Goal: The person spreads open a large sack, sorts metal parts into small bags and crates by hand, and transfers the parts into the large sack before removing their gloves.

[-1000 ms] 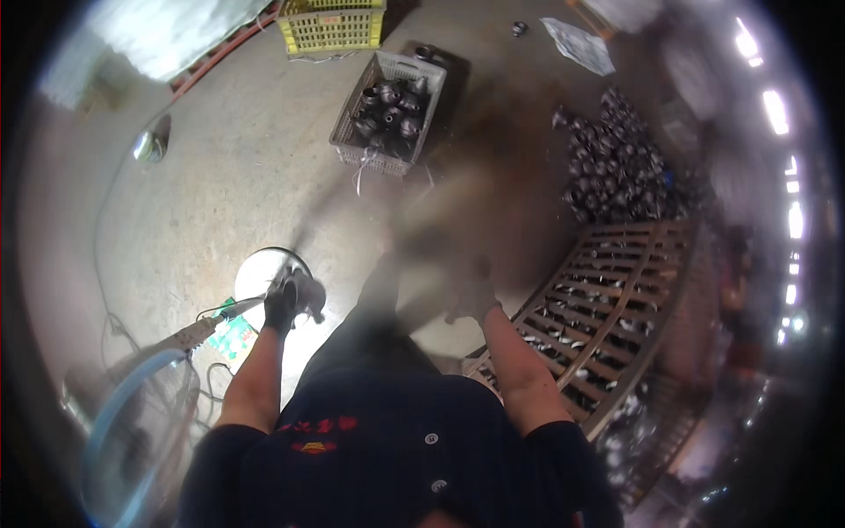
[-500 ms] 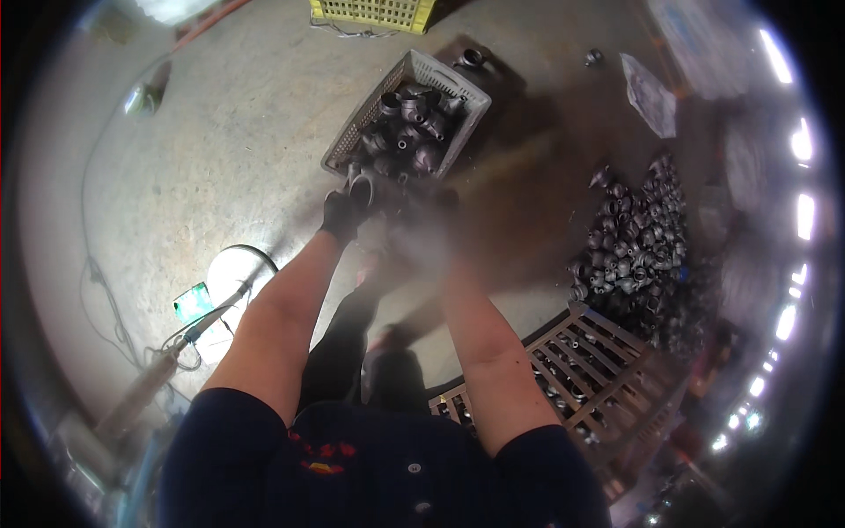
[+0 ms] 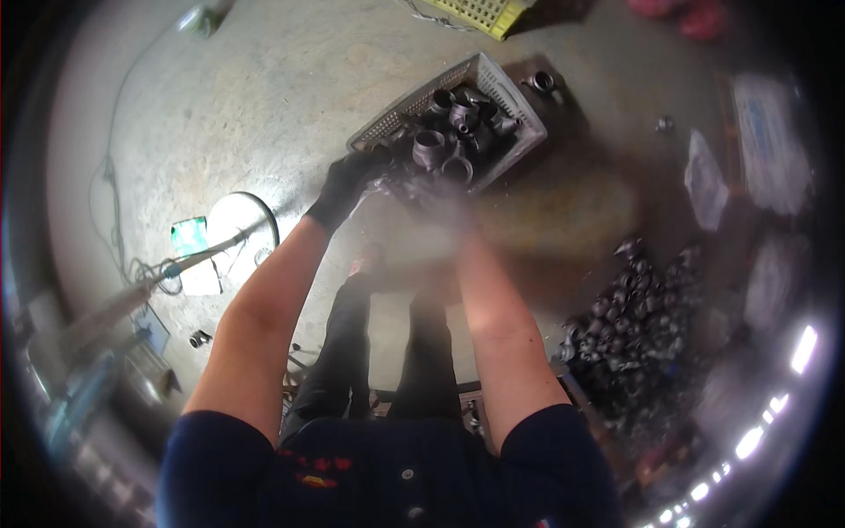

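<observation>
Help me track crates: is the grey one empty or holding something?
Not empty: dark metal parts lie piled inside the grey crate; how deep, I cannot tell.

Concrete flr (image 3: 264, 97), pcs & crates on it.
Gry crate (image 3: 509, 92) ctr, yel crate (image 3: 480, 13) at top edge; 1 dk fitting (image 3: 540, 83) just R of gry crate; dk heap (image 3: 629, 304) lower R, wht sheet (image 3: 706, 185) above; L: brt rnd disc (image 3: 239, 220), grn pkt (image 3: 188, 236) beside, sm. dk pc (image 3: 201, 338) below, thin cable (image 3: 114, 185) far L.

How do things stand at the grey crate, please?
Left hand at grey plastic crate, near end. Dark metal fittings heaped inside. Blur obscures right hand.
</observation>
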Motion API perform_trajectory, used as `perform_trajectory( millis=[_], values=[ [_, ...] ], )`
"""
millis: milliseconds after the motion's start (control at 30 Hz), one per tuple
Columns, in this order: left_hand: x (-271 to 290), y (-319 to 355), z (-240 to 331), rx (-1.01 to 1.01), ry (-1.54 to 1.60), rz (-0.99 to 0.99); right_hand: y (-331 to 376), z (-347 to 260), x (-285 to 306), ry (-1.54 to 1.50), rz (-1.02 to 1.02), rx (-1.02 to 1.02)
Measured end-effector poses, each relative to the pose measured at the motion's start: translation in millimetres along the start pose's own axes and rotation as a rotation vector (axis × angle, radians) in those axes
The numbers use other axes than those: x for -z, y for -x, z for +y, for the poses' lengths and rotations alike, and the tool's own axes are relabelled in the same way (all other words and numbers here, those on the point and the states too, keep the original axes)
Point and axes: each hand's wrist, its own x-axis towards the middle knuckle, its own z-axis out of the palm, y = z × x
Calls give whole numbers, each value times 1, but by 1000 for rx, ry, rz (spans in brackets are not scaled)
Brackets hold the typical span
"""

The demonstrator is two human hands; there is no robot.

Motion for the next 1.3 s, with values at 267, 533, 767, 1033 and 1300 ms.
perform_trajectory(
  millis=[267, 533, 767, 1033, 1300],
  values=[
    [63, 274, -160, 580, 165, 529, 155, -22, 28, 707, 204, -526],
    [10, 448, -208, 520, 290, 900, 229, -18, 48, 1017, 52, -868],
    [-8, 506, -221, 328, 508, 1063, 209, 21, -68, 1309, -270, -697],
    [-7, 631, -302, 315, 806, 1502, 278, 134, -229, 1487, -718, -652],
    [20, 691, -342, 273, 950, 1900, 350, 235, -351, 1670, -1075, -619]
  ],
)
